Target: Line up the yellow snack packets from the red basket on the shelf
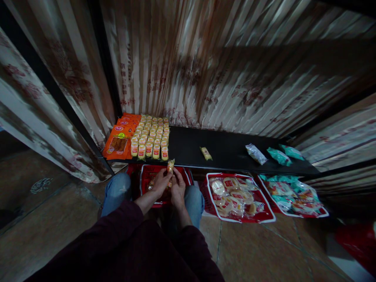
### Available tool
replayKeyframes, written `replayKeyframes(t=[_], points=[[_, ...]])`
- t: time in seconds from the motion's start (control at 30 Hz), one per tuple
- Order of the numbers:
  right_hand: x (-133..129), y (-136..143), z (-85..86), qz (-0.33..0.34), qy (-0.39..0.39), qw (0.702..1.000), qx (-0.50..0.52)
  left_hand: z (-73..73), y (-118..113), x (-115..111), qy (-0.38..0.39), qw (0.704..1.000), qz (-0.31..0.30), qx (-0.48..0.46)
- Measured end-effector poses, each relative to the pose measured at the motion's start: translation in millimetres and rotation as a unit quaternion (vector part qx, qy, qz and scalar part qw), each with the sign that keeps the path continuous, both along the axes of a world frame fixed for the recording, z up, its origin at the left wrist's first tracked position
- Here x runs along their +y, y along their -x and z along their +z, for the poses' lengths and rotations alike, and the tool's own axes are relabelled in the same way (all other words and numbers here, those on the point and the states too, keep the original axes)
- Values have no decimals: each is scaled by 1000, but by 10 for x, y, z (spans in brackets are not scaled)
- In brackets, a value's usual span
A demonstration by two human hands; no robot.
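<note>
A small yellow wrapped snack cake (170, 166) stands upright between my two hands, above a red basket (143, 181) set between my knees. My left hand (160, 183) is closed on it from the left, and my right hand (178, 188) grips its lower right side. The fingers partly cover the wrapper. More small packets lie in the basket, mostly hidden by my hands. Just beyond, on the black shelf, rows of matching wrapped snack cakes (149, 137) stand packed together. One single wrapped cake (206, 153) lies apart to their right.
Orange snack bags (120, 137) overlap at the shelf's left end. A silvery packet (256, 154) and teal packets (279, 156) lie toward the right of the black shelf (188, 141). Two filled red baskets (210, 196) (323, 213) stand below. Dark posts and a curtain (182, 58) enclose the shelf.
</note>
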State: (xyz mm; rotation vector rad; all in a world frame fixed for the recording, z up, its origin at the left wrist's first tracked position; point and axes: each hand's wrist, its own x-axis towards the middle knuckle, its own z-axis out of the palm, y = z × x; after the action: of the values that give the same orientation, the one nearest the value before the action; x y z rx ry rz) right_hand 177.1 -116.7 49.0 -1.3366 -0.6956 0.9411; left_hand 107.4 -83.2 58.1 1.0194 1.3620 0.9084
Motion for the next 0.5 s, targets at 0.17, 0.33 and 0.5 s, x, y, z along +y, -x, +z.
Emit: replayKeyframes(t=[0.17, 0.33, 0.5], points=[[-6, -21, -46, -14, -3, 1000, -25, -35, 4, -40, 45, 998, -4, -50], [-12, -34, -94, -24, -7, 998, -56, -9, 35, -91, 107, 984, 27, -142], [-21, -38, -72, -32, 19, 996, -77, -16, 44, -94, 137, 969, 61, -196]])
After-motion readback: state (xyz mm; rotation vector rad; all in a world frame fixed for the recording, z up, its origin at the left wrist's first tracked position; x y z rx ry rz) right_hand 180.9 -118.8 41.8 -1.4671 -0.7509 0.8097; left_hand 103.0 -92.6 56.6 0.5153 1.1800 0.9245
